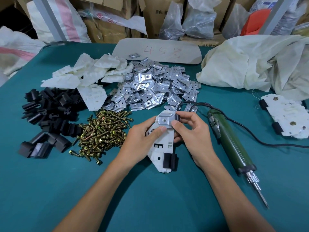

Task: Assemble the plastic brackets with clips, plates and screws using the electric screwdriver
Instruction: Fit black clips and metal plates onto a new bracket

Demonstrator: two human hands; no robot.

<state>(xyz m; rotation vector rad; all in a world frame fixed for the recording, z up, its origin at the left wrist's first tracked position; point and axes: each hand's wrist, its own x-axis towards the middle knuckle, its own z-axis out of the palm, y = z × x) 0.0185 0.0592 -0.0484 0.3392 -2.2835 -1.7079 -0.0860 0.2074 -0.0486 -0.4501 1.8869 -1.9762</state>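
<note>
A white plastic bracket (160, 150) is held over the green table, a black clip (170, 160) fitted on its near end. My left hand (143, 139) grips the bracket's left side. My right hand (192, 131) pinches a metal plate (165, 121) onto the bracket's far end, where another black clip peeks out. The green electric screwdriver (232, 146) lies on the table to the right of my right hand, its bit pointing towards me.
Piles lie on the table (150, 190): black clips (48, 114) at left, brass screws (102, 133), metal plates (157, 87), white brackets (87, 72). Finished brackets (287, 118) sit at far right by a crumpled cloth bag (259, 64). Boxes and sacks stand behind.
</note>
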